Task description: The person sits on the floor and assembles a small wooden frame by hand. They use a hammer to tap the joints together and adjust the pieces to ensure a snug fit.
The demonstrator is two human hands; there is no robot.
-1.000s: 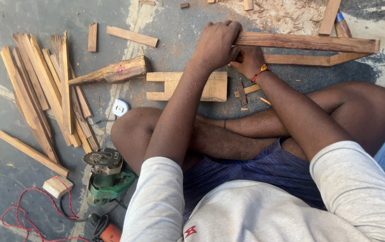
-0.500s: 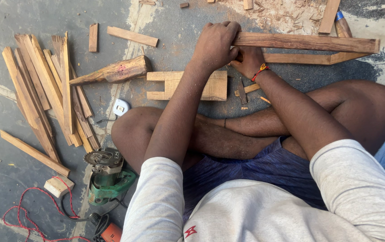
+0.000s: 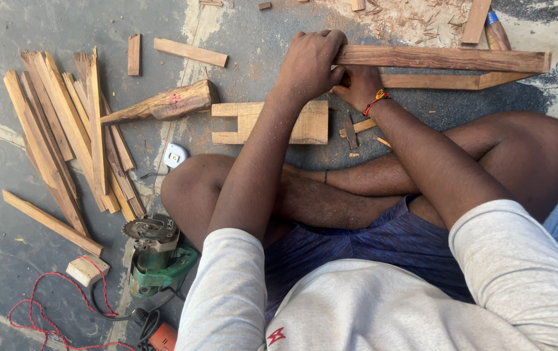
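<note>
At the upper middle of the frame, our left hand (image 3: 308,65) is clenched over the near end of a long wooden strip (image 3: 448,58); our right hand (image 3: 359,84) grips just beneath. The strip looks stiff, light and rough-edged, best held near that end.

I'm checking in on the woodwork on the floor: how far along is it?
Done: offcut strips piled aside and shavings show cutting. In hand: left hand grips the long wooden piece; right hand sits beneath it. Left: the notched block and second pointed piece lie separate, unjoined.
</note>
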